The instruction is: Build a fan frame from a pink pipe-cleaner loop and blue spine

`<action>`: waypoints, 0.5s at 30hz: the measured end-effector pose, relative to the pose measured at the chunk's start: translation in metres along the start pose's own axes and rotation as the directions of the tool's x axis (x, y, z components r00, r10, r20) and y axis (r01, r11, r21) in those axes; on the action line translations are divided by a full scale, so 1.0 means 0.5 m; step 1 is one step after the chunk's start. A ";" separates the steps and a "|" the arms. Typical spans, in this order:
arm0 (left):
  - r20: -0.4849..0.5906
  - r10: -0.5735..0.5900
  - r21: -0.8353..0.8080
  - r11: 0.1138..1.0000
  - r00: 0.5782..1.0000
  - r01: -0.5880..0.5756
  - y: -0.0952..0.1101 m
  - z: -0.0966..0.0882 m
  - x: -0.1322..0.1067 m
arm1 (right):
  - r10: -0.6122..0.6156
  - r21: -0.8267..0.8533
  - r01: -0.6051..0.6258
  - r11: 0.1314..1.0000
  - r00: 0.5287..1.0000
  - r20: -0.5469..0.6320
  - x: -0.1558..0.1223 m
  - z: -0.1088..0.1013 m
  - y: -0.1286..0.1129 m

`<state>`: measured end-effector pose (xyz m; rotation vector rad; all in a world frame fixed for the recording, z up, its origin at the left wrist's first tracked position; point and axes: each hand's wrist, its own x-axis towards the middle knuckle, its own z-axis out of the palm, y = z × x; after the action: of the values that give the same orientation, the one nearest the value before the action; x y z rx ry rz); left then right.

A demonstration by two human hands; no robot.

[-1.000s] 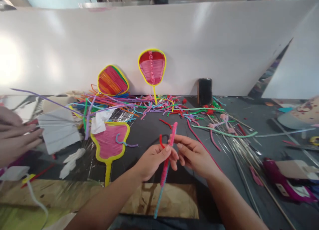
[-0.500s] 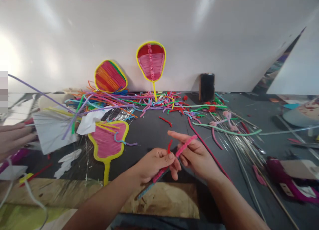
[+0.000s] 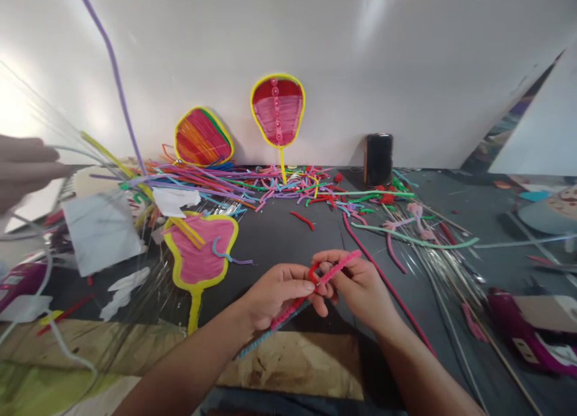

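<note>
My left hand is closed on a pink pipe cleaner, which slants up between my two hands. A blue fuzzy length sticks out below the left hand, beside the pink one. A short red pipe cleaner curves up from the left fingertips against the pink one. My right hand is closed near its bend, its fingertips pinched at the red piece and the pink stem. The fingers partly hide the point where they meet. Left of my hands lies a yellow-edged pink paddle shape with a yellow handle.
Another person's hand is at the left, by a long purple pipe cleaner. Cut pipe cleaners are heaped along the white board, where a phone leans. Purple glue gun and metallic strands lie right.
The red piece has been bent over toward the pink stem, and my right index finger has curled in from pointing out. The other person's hand has risen, and strands there have shifted.
</note>
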<state>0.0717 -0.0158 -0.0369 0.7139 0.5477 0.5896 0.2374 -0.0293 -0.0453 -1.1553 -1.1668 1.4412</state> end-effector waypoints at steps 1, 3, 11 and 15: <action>0.003 0.004 0.000 1.000 1.000 -0.004 0.001 -0.001 0.000 | -0.005 -0.023 0.005 1.000 1.000 -0.021 0.000 0.001 -0.001; 0.002 0.013 0.003 1.000 1.000 -0.013 0.003 -0.002 -0.001 | -0.032 -0.059 0.028 0.998 0.996 -0.079 0.000 0.002 -0.004; -0.056 0.041 0.035 0.999 0.998 -0.039 0.004 -0.002 0.005 | -0.076 -0.122 0.061 0.991 0.989 -0.124 0.000 0.004 -0.006; -0.118 0.059 0.003 0.998 0.991 -0.059 0.008 -0.002 0.003 | -0.156 -0.276 0.127 0.953 0.984 -0.084 -0.004 0.003 0.000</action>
<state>0.0709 -0.0116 -0.0350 0.7000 0.6375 0.6905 0.2361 -0.0313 -0.0447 -1.2874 -1.3727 1.1237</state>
